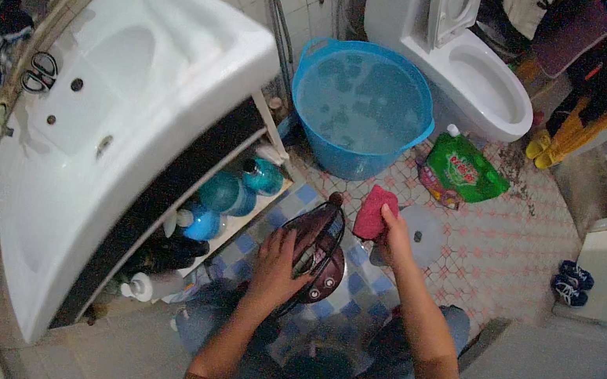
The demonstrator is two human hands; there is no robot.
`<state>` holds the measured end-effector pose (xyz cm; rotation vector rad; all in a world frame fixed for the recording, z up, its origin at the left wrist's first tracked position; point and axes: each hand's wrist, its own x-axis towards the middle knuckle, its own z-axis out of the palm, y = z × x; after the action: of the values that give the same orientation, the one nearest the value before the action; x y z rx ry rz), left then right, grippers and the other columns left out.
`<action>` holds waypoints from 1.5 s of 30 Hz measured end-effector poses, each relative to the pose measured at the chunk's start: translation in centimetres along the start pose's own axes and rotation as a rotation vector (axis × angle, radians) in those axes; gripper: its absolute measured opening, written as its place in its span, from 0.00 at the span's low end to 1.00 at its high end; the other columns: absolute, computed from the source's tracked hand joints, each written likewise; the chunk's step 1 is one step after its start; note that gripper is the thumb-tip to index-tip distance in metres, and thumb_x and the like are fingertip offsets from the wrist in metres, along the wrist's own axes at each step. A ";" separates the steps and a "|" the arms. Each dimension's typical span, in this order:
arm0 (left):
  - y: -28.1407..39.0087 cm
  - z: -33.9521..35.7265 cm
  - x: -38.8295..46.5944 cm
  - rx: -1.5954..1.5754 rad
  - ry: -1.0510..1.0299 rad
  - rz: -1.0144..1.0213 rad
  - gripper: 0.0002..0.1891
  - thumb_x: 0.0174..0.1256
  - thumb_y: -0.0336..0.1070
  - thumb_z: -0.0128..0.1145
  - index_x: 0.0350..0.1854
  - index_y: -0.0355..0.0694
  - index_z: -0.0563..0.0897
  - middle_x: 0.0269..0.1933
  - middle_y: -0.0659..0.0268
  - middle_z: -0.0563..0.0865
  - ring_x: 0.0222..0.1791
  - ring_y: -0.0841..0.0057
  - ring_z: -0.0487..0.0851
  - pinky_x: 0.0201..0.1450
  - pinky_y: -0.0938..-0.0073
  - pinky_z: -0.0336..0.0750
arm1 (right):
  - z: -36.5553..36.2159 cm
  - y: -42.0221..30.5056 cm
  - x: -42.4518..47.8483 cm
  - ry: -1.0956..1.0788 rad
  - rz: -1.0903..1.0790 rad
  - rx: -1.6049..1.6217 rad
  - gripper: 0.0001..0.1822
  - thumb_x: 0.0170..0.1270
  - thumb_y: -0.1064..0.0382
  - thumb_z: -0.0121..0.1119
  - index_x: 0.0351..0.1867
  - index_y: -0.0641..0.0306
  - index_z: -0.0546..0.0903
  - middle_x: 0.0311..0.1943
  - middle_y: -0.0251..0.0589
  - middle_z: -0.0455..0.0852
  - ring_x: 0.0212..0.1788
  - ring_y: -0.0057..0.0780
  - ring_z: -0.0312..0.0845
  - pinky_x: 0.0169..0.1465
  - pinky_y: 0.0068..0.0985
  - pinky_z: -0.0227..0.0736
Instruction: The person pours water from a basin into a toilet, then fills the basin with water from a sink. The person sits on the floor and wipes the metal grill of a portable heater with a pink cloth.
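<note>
My right hand holds a folded red cloth above the tiled floor. My left hand steadies a maroon appliance, its fingers over the back and its thumb towards the front. A dark wire guard and two round knobs show on the appliance, which looks like a small fan or dish heater; its exact kind is unclear. It stands between my knees, on blue and white checkered tiles. The cloth is to the right of the appliance, apart from it.
Ahead stands a blue tub of cloudy water, beside a white toilet with its lid up. A green pouch lies on the floor. To the left, a white washbasin overhangs a shelf of bottles. Blue shoes are at right.
</note>
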<state>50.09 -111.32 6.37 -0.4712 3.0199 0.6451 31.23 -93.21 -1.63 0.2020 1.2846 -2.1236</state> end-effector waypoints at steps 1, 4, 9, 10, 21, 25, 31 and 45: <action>-0.3 0.2 -0.6 -0.064 0.005 -0.047 0.43 0.51 0.45 0.73 0.66 0.32 0.64 0.63 0.41 0.73 0.62 0.44 0.73 0.66 0.56 0.68 | -0.8 0.8 0.5 -0.019 -0.018 -0.012 0.21 0.72 0.50 0.56 0.57 0.63 0.75 0.47 0.38 0.84 0.46 0.30 0.83 0.51 0.31 0.78; -0.3 1.3 -2.8 -0.080 0.237 -0.033 0.30 0.56 0.42 0.70 0.54 0.31 0.70 0.57 0.43 0.77 0.56 0.45 0.77 0.56 0.59 0.75 | -2.4 2.4 0.6 -0.046 -0.079 -0.019 0.21 0.71 0.51 0.57 0.57 0.61 0.75 0.47 0.35 0.84 0.46 0.28 0.83 0.50 0.31 0.79; -0.8 3.1 -3.9 -0.195 0.382 -0.012 0.20 0.63 0.39 0.64 0.50 0.31 0.74 0.53 0.46 0.78 0.50 0.45 0.79 0.50 0.55 0.74 | -2.9 2.9 -0.9 -0.027 -0.217 0.068 0.21 0.71 0.49 0.57 0.57 0.60 0.75 0.46 0.33 0.85 0.45 0.25 0.82 0.50 0.29 0.77; -1.4 3.4 -3.4 -0.239 0.378 -0.007 0.20 0.64 0.40 0.64 0.49 0.31 0.74 0.53 0.46 0.78 0.50 0.46 0.79 0.50 0.55 0.75 | -1.9 2.9 -1.4 0.027 -0.252 0.125 0.22 0.71 0.49 0.58 0.57 0.60 0.75 0.46 0.33 0.85 0.45 0.24 0.82 0.50 0.28 0.77; -0.6 2.2 -4.3 -0.292 0.496 0.091 0.16 0.64 0.39 0.63 0.49 0.34 0.80 0.47 0.51 0.84 0.44 0.53 0.83 0.46 0.60 0.76 | -7.3 -2.1 -8.7 0.013 -0.500 0.214 0.18 0.71 0.54 0.57 0.56 0.61 0.75 0.48 0.35 0.83 0.49 0.28 0.81 0.54 0.30 0.76; 2.7 -2.0 -5.0 -0.293 0.522 0.183 0.15 0.63 0.38 0.63 0.48 0.35 0.81 0.42 0.52 0.85 0.42 0.56 0.83 0.45 0.63 0.76 | -8.7 -3.7 -9.7 0.013 -0.559 0.274 0.19 0.71 0.55 0.59 0.58 0.61 0.75 0.50 0.36 0.83 0.50 0.29 0.81 0.56 0.31 0.75; 8.3 -9.7 -5.2 -0.297 0.575 0.327 0.14 0.62 0.34 0.64 0.47 0.33 0.83 0.36 0.60 0.84 0.32 0.73 0.78 0.40 0.74 0.73 | -10.4 -5.5 -11.7 0.078 -0.598 0.371 0.21 0.69 0.54 0.61 0.58 0.62 0.75 0.49 0.39 0.83 0.49 0.34 0.81 0.54 0.36 0.77; 21.3 -9.4 6.1 -0.359 0.484 0.734 0.15 0.63 0.40 0.65 0.45 0.33 0.83 0.33 0.60 0.84 0.31 0.73 0.78 0.38 0.72 0.73 | -15.3 -9.5 -15.8 0.191 -0.778 0.248 0.23 0.70 0.57 0.59 0.63 0.62 0.72 0.53 0.39 0.82 0.53 0.32 0.79 0.58 0.33 0.75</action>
<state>38.37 -98.38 22.90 0.6300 3.5099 1.2714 35.16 -70.40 4.51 -0.0038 1.3394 -2.9902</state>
